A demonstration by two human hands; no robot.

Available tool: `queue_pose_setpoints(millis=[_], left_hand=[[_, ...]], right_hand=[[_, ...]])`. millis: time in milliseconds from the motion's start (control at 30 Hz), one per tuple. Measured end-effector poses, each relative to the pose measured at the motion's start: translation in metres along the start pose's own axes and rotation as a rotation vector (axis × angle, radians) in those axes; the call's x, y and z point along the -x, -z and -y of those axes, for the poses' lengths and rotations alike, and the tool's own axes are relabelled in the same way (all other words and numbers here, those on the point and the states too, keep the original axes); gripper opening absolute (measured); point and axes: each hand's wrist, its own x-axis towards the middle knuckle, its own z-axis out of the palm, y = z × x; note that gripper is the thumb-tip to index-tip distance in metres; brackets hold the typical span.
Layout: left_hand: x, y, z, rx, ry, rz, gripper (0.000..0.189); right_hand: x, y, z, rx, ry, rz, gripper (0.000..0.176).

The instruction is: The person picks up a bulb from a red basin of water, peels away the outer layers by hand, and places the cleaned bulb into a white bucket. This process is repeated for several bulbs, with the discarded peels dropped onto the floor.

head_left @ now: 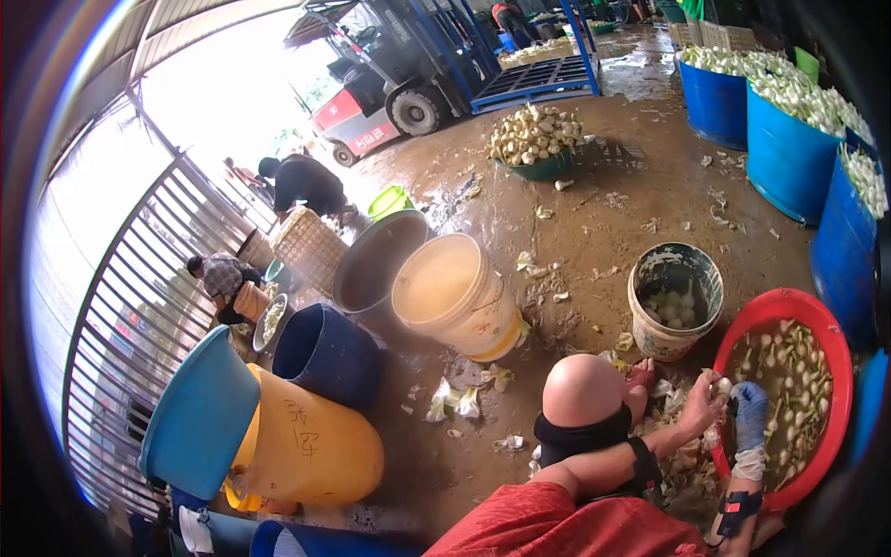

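My bare left hand (703,405) is closed on a small white bulb (723,386) beside the red basin's near-left rim. Close against it is my right hand (749,418), in a blue glove, its fingers bent toward the same bulb; what they hold is too small to make out. The red basin (838,371) holds water and many small bulbs with short stems. Just beyond my hands stands a white bucket (661,345) with some pale bulbs at its bottom. Peeled skins (682,455) lie on the ground below my hands.
A cream bucket (497,325) stands ahead, with a yellow barrel (320,446) and blue tubs (329,357) at left. Blue barrels (794,148) full of bulbs line the right. Farther off are a heaped green basin (543,167), a forklift (371,111) and people (311,186) bending.
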Motion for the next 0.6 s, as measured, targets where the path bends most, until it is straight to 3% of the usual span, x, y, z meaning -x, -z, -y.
queue_pose_setpoints(millis=[100, 167, 300, 367, 500, 567, 600], left_hand=[[0.008, 0.007, 0.0, -0.109, -0.082, -0.048, 0.033], [0.005, 0.004, 0.01, -0.194, -0.221, -0.104, 0.033], [0.004, 0.005, 0.011, -0.2, -0.283, -0.104, 0.034], [0.004, 0.005, 0.0, -0.035, -0.085, 0.007, 0.034], [0.001, 0.008, -0.011, -0.05, -0.064, 0.115, 0.034], [0.009, 0.005, -0.042, 0.104, 0.092, 0.192, 0.034], [0.003, 0.004, -0.037, 0.243, 0.087, 0.185, 0.032]], right_hand=[[0.01, -0.013, 0.011, 0.006, 0.025, 0.038, 0.01], [0.008, -0.011, 0.012, 0.16, 0.26, 0.018, 0.01], [0.011, -0.013, 0.012, 0.292, 0.314, -0.038, 0.01], [0.01, -0.014, 0.003, 0.273, 0.286, -0.141, 0.01], [0.003, 0.0, -0.033, 0.166, 0.202, -0.12, 0.006], [-0.006, 0.003, -0.091, 0.514, 0.436, -0.096, 0.005], [-0.02, 0.006, -0.139, 0.225, 0.299, -0.104, 0.011]])
